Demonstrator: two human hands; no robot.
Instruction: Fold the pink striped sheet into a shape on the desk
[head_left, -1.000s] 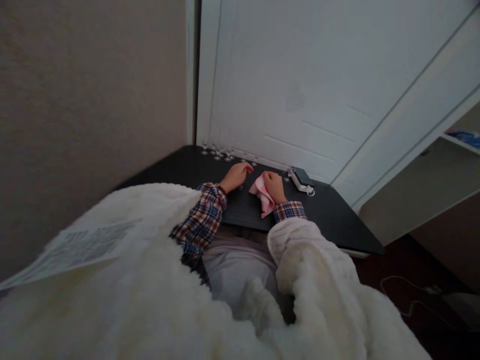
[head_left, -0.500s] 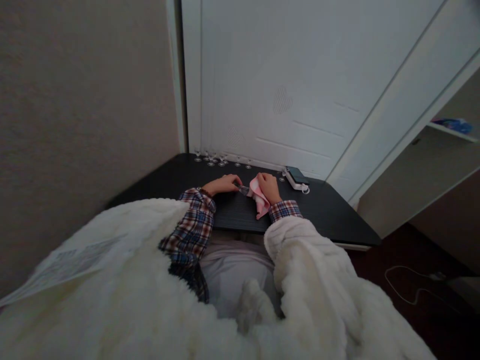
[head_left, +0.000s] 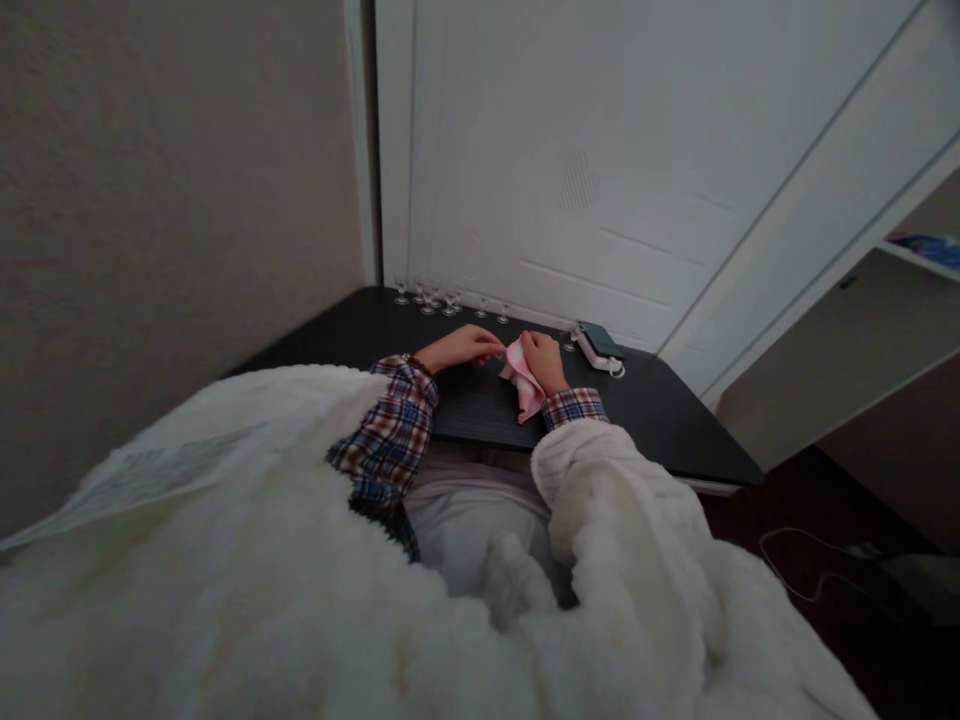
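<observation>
My left hand is closed with its fingertips pinched at the left edge of a pink and white cloth. A small stemmed glass is mostly hidden between the fingers and the cloth; only a faint clear bit shows. My right hand grips the cloth from above, its fingers bunched round the upper part, while a loose corner hangs down toward the table's front edge. Both hands are just above the black table, close together.
Several small stemmed glasses stand in a row along the back edge by the white door. Behind my right hand, another small glass stands beside a white object with a dark phone-like slab. A white cable lies on the floor.
My left hand has moved right, closer to the cloth, and the clear glass seen between the hands is now mostly covered. The view has shifted slightly.
</observation>
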